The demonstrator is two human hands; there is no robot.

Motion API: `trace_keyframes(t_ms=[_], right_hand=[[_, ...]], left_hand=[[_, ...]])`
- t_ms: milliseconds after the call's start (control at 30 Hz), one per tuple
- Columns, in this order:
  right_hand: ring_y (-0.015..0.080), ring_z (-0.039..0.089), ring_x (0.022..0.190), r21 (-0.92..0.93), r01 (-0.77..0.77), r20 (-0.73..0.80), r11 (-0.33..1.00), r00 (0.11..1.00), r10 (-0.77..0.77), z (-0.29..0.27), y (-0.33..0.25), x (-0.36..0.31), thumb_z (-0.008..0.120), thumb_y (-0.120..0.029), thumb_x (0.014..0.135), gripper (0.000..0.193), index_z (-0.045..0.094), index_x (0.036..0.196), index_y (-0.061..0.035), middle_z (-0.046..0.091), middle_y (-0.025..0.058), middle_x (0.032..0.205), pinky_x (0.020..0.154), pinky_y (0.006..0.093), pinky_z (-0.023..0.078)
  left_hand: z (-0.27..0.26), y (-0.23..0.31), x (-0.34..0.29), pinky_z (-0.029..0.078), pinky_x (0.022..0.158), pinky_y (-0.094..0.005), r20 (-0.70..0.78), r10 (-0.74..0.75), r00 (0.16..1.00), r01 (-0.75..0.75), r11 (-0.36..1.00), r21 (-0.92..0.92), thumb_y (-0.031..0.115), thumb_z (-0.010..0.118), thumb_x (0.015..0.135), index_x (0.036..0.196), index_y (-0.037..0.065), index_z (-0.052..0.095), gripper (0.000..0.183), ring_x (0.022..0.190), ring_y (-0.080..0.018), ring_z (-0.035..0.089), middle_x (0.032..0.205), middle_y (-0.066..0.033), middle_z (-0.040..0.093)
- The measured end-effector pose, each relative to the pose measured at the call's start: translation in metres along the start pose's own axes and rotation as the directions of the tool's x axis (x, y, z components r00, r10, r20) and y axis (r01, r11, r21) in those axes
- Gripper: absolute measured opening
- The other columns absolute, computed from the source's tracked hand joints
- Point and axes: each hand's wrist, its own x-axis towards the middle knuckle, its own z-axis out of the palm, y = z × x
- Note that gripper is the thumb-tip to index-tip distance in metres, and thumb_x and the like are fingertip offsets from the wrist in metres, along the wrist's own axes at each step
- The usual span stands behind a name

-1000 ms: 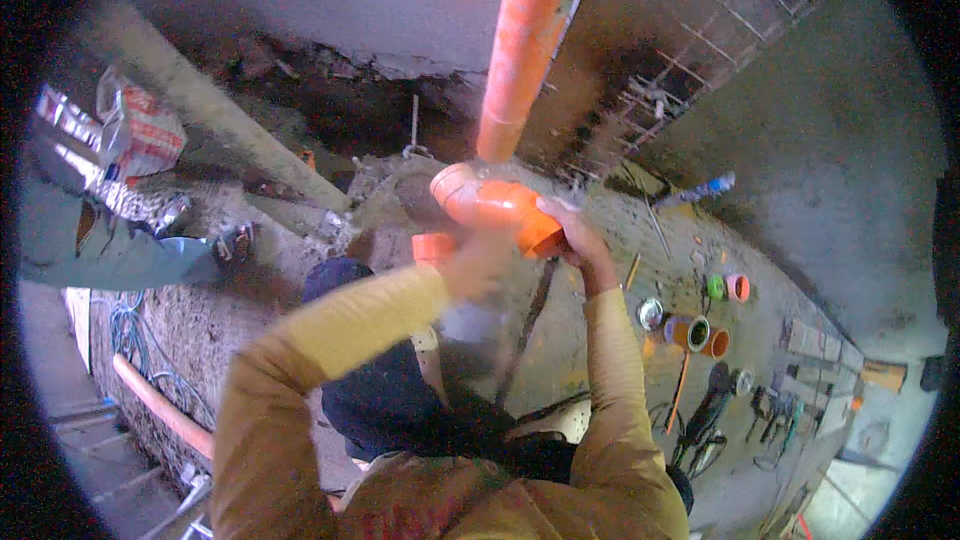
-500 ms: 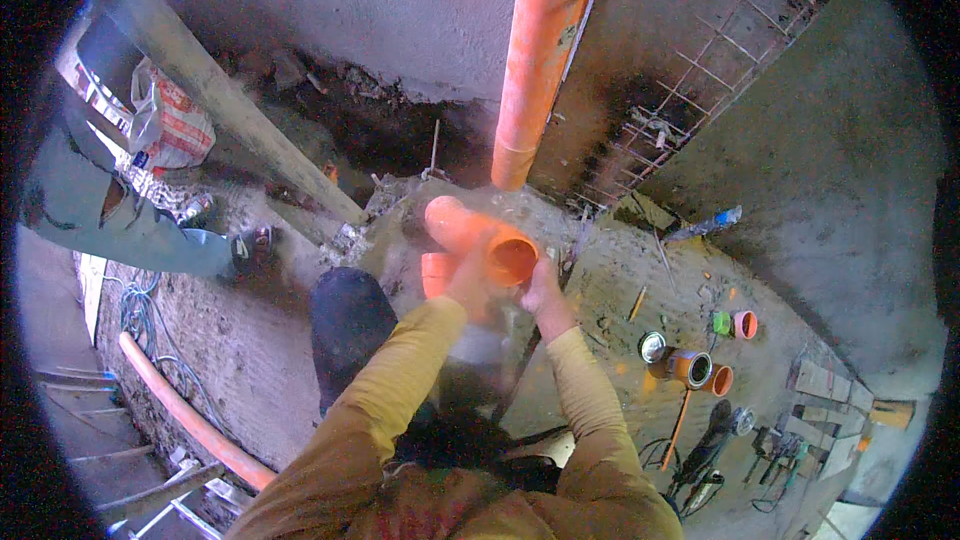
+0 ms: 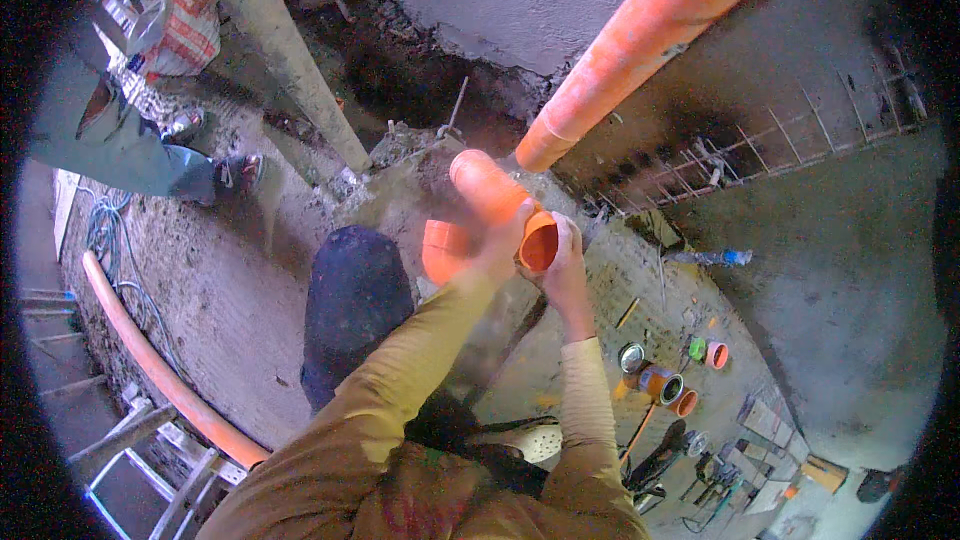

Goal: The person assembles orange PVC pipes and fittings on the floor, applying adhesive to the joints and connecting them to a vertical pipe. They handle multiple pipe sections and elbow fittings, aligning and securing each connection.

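Both of my hands grip an orange plastic pipe branch fitting (image 3: 486, 188), held tilted in front of me. One round opening faces me at its near right end, its far end points up and left, and a side socket sticks out at lower left. My left hand (image 3: 503, 248) wraps round the body between the side socket and the near opening; part of its grip is hidden. My right hand (image 3: 568, 275) is closed round the right rim of the near opening. Just beyond the fitting, a long orange pipe (image 3: 640, 55) slants up to the right, its lower end near the ground.
At left are a grey post (image 3: 290, 50), another person's leg (image 3: 130, 155) and a long orange pipe (image 3: 160, 365). To the right lie a can (image 3: 660, 383), short orange pipe pieces (image 3: 717, 355), a blue-capped bottle (image 3: 715, 258) and tools. Wire mesh (image 3: 770, 155) edges the wall.
My view has swung, so the tall pipe now leans further right. In my hands the fitting has turned, its far end further right and its near opening facing more to the right.
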Motion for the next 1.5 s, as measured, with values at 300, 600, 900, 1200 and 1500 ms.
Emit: trace_keyframes(t_ms=[300,600,900,1200,1500], right_hand=[[0.0394,0.057,0.118,-0.004,-0.232,0.072,0.973,0.97,0.232,-0.023,-0.038,0.05,0.091,-0.025,0.059,0.094,0.048,0.139,-0.0043,0.06,0.0193,0.124,0.101,0.0482,0.047],[0.0195,0.064,0.113,0.541,-0.416,0.01,0.731,0.872,0.489,-0.044,0.013,0.027,0.078,-0.008,0.079,0.083,0.038,0.152,-0.0023,0.06,0.0133,0.134,0.092,0.0384,0.055],[0.0313,0.048,0.131,-0.286,-0.138,0.39,0.948,0.887,0.247,0.067,-0.034,-0.024,0.079,-0.046,0.083,0.091,0.037,0.152,-0.0033,0.05,0.0152,0.142,0.112,0.0471,0.036],[0.029,0.056,0.124,0.648,-0.547,0.047,0.53,0.723,0.689,0.062,0.067,-0.028,0.063,-0.043,0.097,0.073,0.034,0.153,-0.0059,0.055,0.0134,0.137,0.103,0.0443,0.047],[0.0332,0.054,0.127,-0.086,-0.133,0.104,0.987,0.984,0.142,-0.097,-0.048,0.06,0.075,-0.038,0.085,0.078,0.042,0.147,-0.0045,0.048,0.0171,0.141,0.107,0.0452,0.045]], left_hand=[[0.022,-0.004,-0.035,0.055,0.087,-0.0352,0.017,0.221,0.975,-0.187,0.862,-0.472,0.053,0.062,0.097,0.127,0.012,0.061,0.051,0.103,-0.0187,0.066,0.113,-0.006,0.068],[0.031,0.022,0.008,0.051,0.104,-0.0425,0.121,0.331,0.936,-0.167,0.719,-0.675,0.049,0.068,0.094,0.141,0.012,0.049,0.063,0.122,-0.0215,0.06,0.132,-0.0059,0.062],[0.085,0.043,-0.037,0.051,0.106,-0.0427,0.181,0.314,0.932,-0.023,0.55,-0.835,0.045,0.07,0.095,0.142,0.008,0.046,0.065,0.123,-0.0237,0.06,0.138,-0.0075,0.058],[0.099,0.034,-0.04,0.043,0.111,-0.0399,0.252,0.163,0.954,0.088,0.65,-0.755,0.045,0.051,0.104,0.141,0.006,0.048,0.054,0.131,-0.0244,0.051,0.136,-0.0103,0.057],[0.087,0.009,-0.06,0.054,0.085,-0.0339,0.069,0.122,0.99,-0.07,0.858,-0.509,0.045,0.071,0.092,0.131,0.008,0.056,0.056,0.104,-0.0162,0.065,0.12,-0.0044,0.065]])
